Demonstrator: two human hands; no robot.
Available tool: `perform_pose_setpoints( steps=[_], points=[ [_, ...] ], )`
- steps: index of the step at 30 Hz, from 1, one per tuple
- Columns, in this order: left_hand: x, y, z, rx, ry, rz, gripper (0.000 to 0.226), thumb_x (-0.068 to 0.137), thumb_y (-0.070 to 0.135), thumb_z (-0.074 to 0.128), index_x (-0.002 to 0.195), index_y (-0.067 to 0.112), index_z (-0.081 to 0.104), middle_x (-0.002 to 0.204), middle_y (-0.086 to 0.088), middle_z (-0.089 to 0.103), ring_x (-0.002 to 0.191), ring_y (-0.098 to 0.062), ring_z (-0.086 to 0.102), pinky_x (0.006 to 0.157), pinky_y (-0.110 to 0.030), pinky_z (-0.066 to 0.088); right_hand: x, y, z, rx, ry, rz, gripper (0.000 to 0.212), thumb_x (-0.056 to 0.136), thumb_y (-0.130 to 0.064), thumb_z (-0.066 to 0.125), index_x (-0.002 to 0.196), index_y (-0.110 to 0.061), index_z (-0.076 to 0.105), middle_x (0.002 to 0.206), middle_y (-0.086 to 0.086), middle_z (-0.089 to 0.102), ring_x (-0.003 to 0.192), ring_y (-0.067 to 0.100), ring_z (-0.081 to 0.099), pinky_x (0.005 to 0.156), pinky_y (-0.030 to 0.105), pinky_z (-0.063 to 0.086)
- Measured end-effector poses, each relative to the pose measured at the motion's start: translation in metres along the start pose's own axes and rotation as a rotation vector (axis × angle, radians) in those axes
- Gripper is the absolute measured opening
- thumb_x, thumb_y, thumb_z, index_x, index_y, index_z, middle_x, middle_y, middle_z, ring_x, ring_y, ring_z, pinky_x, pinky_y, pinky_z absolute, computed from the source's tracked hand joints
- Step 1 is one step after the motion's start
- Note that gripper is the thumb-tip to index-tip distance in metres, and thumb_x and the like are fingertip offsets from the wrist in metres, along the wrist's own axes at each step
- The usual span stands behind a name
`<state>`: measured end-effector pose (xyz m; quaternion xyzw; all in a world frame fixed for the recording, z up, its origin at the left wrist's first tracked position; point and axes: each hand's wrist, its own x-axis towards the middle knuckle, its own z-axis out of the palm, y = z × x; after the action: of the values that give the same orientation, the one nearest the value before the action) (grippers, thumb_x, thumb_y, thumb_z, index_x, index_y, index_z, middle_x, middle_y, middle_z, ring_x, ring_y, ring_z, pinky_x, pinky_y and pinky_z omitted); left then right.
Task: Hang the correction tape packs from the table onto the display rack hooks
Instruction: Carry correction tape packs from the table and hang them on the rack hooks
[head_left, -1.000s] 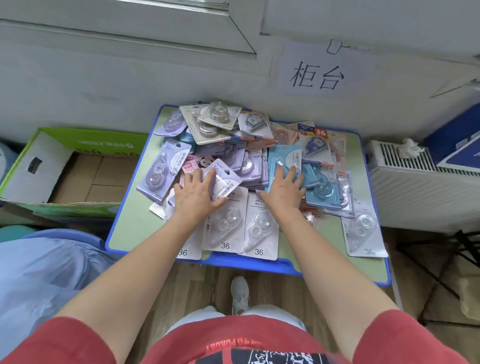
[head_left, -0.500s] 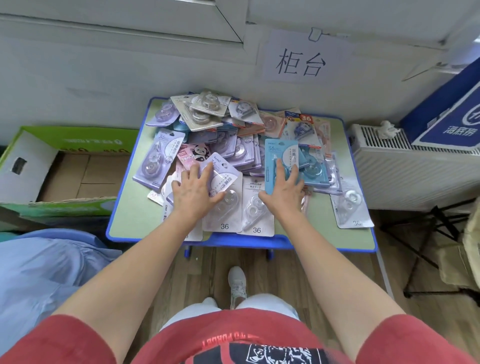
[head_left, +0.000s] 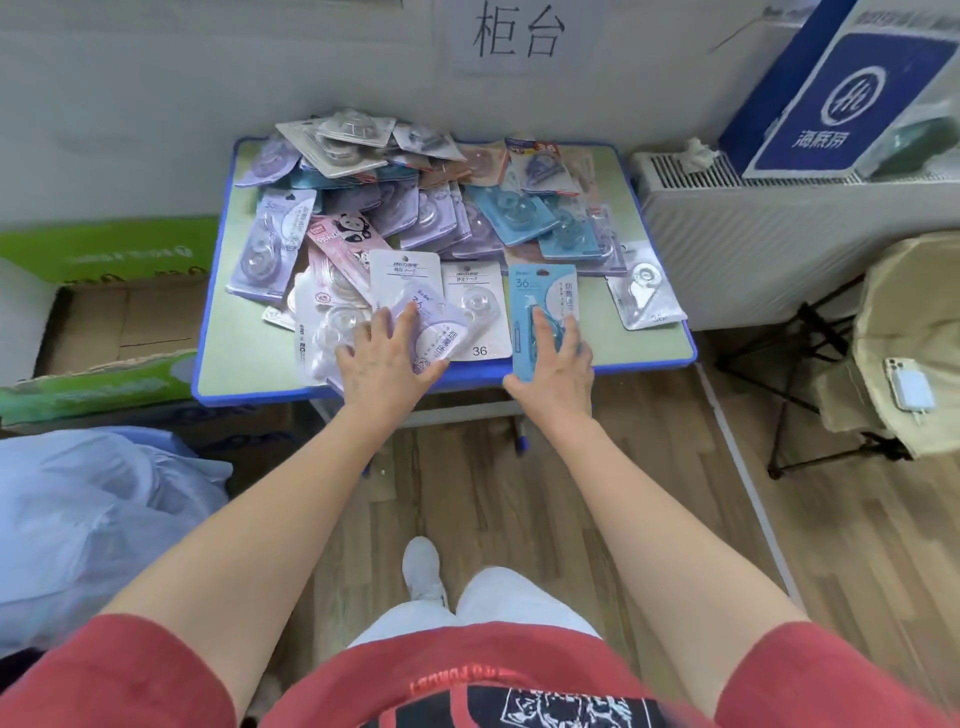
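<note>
At the table's (head_left: 228, 358) front edge, the left hand (head_left: 387, 364) lay flat, gripping nothing, on a lilac pack (head_left: 434, 327), and the right hand (head_left: 555, 376) pressed straight fingers on a blue pack (head_left: 537, 296), likely to drag both clear of the heap (head_left: 415, 208)

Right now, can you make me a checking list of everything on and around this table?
Surface: green table with blue rim, mostly covered.
Job's things: heap of correction tape packs; lilac pack and blue pack at the near edge.
Clutter: nothing seen.
Grippers: left hand flat on the lilac pack; right hand flat on the blue pack.
Cables: nothing seen.
Surroundings: cardboard box left, radiator right, phone on a beige chair.
</note>
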<state>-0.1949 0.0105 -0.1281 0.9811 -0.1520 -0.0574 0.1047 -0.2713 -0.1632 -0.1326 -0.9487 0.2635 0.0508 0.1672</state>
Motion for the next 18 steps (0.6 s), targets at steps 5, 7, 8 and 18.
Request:
perform_pose_setpoints(
  steps=[5, 7, 8, 18],
  points=[
    [-0.042, 0.021, 0.010, 0.010, -0.019, 0.029, 0.074, 0.087, 0.060, 0.053, 0.147, 0.027, 0.024, 0.145, -0.007, 0.032, 0.127, -0.031, 0.035, 0.097, -0.045, 0.033, -0.044, 0.033, 0.006, -0.009, 0.002, 0.020, 0.089, 0.086, -0.041, 0.059, 0.153, -0.028, 0.004, 0.157, 0.014, 0.001, 0.134, 0.038, 0.020, 0.108, 0.048, 0.031],
    [-0.065, 0.031, 0.016, 0.018, -0.024, 0.034, 0.075, 0.087, 0.059, 0.054, 0.147, 0.026, 0.023, 0.145, -0.007, 0.032, 0.127, -0.031, 0.034, 0.097, -0.045, 0.033, -0.066, 0.050, 0.008, 0.004, 0.014, 0.022, 0.088, 0.085, -0.042, 0.060, 0.153, -0.028, 0.005, 0.156, 0.014, 0.003, 0.133, 0.038, 0.021, 0.107, 0.048, 0.033],
    [-0.077, 0.038, 0.020, 0.021, -0.026, 0.035, 0.076, 0.087, 0.059, 0.054, 0.147, 0.026, 0.023, 0.145, -0.008, 0.031, 0.127, -0.031, 0.034, 0.098, -0.045, 0.033, -0.078, 0.060, 0.009, 0.006, 0.020, 0.023, 0.088, 0.085, -0.041, 0.060, 0.153, -0.028, 0.006, 0.156, 0.014, 0.005, 0.132, 0.038, 0.022, 0.106, 0.048, 0.033],
    [-0.220, 0.110, 0.056, 0.013, -0.076, 0.112, 0.072, 0.089, 0.056, 0.053, 0.147, 0.024, 0.026, 0.144, -0.008, 0.031, 0.126, -0.032, 0.033, 0.099, -0.045, 0.030, -0.230, 0.173, 0.016, -0.003, 0.062, 0.091, 0.082, 0.089, -0.041, 0.056, 0.152, -0.025, 0.007, 0.155, 0.014, 0.005, 0.132, 0.036, 0.024, 0.106, 0.046, 0.035]
  ],
)
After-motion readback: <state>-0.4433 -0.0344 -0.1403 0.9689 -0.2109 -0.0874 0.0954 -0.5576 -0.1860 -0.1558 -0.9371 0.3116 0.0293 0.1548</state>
